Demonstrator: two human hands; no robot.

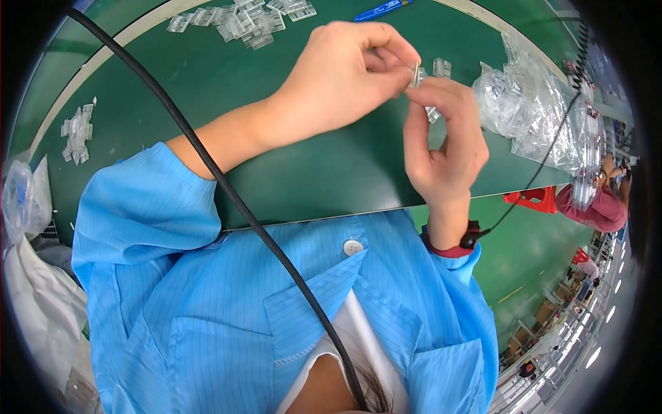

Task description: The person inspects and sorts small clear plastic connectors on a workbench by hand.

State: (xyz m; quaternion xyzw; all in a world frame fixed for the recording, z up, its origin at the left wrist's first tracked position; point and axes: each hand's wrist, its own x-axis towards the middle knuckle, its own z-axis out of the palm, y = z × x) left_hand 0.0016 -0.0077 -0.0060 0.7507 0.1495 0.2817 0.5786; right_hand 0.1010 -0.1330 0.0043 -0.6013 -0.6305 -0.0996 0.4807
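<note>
Above the green table my left hand [345, 77] and my right hand [447, 131] meet, fingertips almost touching. Both are closed in a pinch on one small clear plastic piece [416, 76], mostly hidden by the fingers. Right behind it on the table lies another clear plastic piece [442, 67]. One more clear piece [432, 114] shows between the fingers of my right hand and the table. At the far side is a pile of similar clear plastic pieces [249, 22]. A smaller group of clear pieces [77, 134] sits at the left.
Crumpled clear plastic bags [531, 103] cover the table's right end. A blue pen-like tool [383, 10] lies at the far edge. A black wrist strap [473, 236] with a cord rings my right wrist. A black cable [241, 207] crosses the view. Red stools [534, 199] and a person [594, 207] are at right.
</note>
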